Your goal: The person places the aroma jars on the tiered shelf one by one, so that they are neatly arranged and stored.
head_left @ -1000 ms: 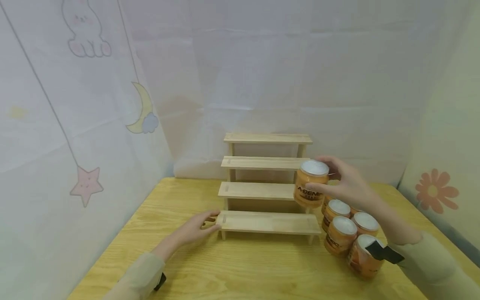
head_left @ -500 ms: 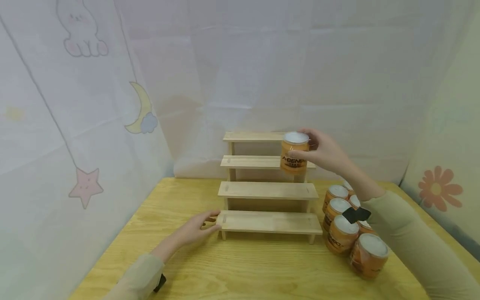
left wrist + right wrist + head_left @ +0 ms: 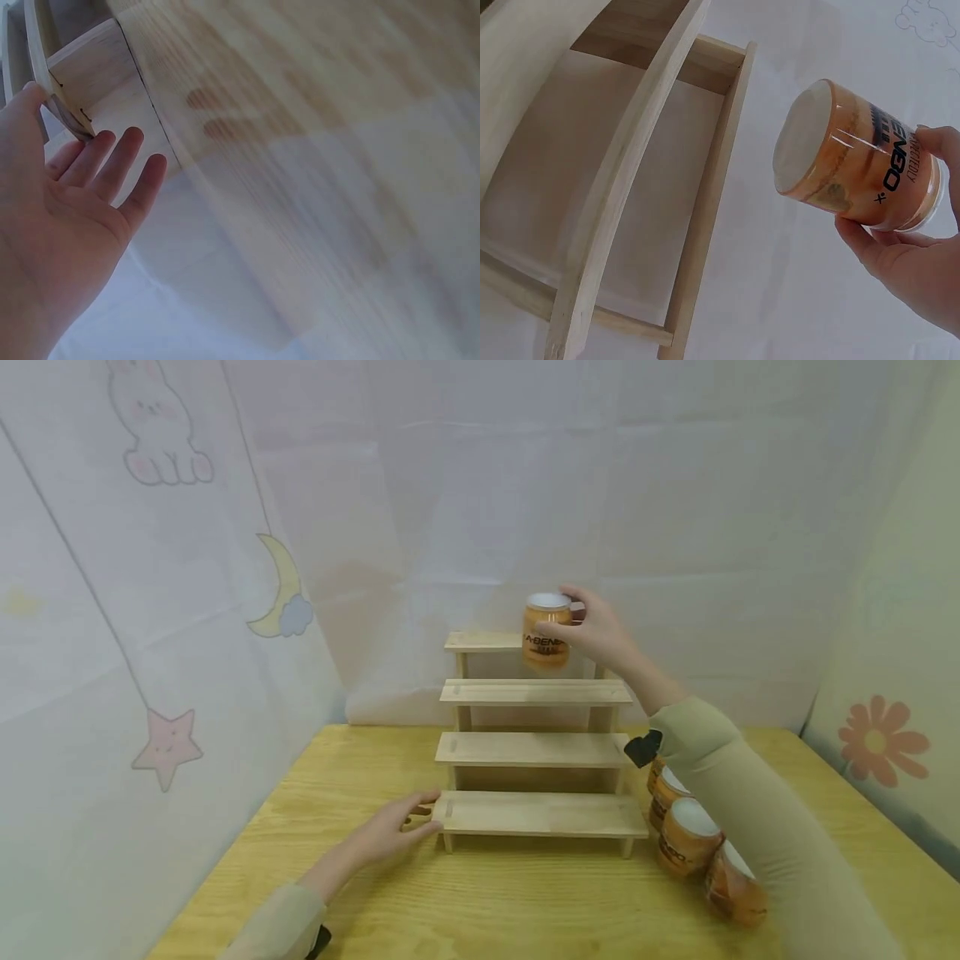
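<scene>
In the head view my right hand (image 3: 600,631) grips an orange can (image 3: 546,639) by its side, at the height of the rack's top step. The right wrist view shows the can (image 3: 855,154) upright with a pale lid at one end and dark lettering, thumb and fingers around the other end. The stepped wooden rack (image 3: 540,814) stands on the table with four tiers of planks. My left hand (image 3: 390,831) rests at the left end of its lowest plank, and the left wrist view has the thumb and fingertips (image 3: 105,139) right at the plank's end, fingers loosely extended.
Several more orange cans (image 3: 688,839) stand on the table right of the rack, partly hidden by my right sleeve (image 3: 772,827). The yellow wood-grain table (image 3: 480,902) ends at a pale cloth backdrop (image 3: 675,527) with printed pictures at its sides.
My right hand has carried the can left and upward, from beside the lower steps to the top plank. The left hand has stayed at the lowest plank's left end.
</scene>
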Demonstrator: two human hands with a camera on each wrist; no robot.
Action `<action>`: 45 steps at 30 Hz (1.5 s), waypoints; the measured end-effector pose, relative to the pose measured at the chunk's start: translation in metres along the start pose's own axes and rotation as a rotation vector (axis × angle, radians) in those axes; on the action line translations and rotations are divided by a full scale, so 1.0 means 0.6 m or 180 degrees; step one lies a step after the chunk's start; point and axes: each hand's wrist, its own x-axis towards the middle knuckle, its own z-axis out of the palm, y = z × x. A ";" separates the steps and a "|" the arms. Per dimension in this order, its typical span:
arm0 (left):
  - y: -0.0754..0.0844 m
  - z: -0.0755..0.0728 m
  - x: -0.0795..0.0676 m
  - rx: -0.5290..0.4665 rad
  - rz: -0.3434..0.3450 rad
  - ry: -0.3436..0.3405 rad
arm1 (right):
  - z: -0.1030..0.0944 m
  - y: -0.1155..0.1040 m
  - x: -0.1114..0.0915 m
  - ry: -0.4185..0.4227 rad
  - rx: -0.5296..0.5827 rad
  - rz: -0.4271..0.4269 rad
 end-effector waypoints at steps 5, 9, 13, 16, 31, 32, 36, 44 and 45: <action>0.002 0.000 -0.004 0.0129 -0.0021 0.0007 | 0.028 -0.003 0.038 0.0078 0.0220 -0.0080; 0.005 0.001 -0.003 0.0129 -0.0027 0.0001 | 0.044 0.000 0.065 0.0211 0.0310 -0.0124; 0.004 0.002 0.002 0.0121 0.0010 -0.0025 | 0.058 0.009 0.087 0.0267 0.0240 -0.0153; 0.003 0.003 0.004 0.0124 0.0030 -0.0025 | 0.070 0.022 0.101 0.0234 0.0156 -0.0166; 0.016 0.000 -0.004 0.0240 -0.0137 -0.0081 | 0.084 0.060 0.120 0.0240 0.0465 -0.0011; 0.018 0.000 -0.005 0.0244 -0.0131 -0.0079 | 0.084 0.061 0.119 0.0248 0.0467 -0.0057; 0.024 -0.002 -0.009 0.0239 -0.0133 -0.0105 | 0.094 0.063 0.107 0.0396 0.0455 -0.0113; 0.033 -0.002 -0.017 0.0274 -0.0183 -0.0067 | 0.112 0.056 0.093 0.0629 0.0541 -0.0080; 0.033 -0.002 -0.018 0.0282 -0.0185 -0.0061 | 0.114 0.056 0.093 0.0639 0.0553 -0.0096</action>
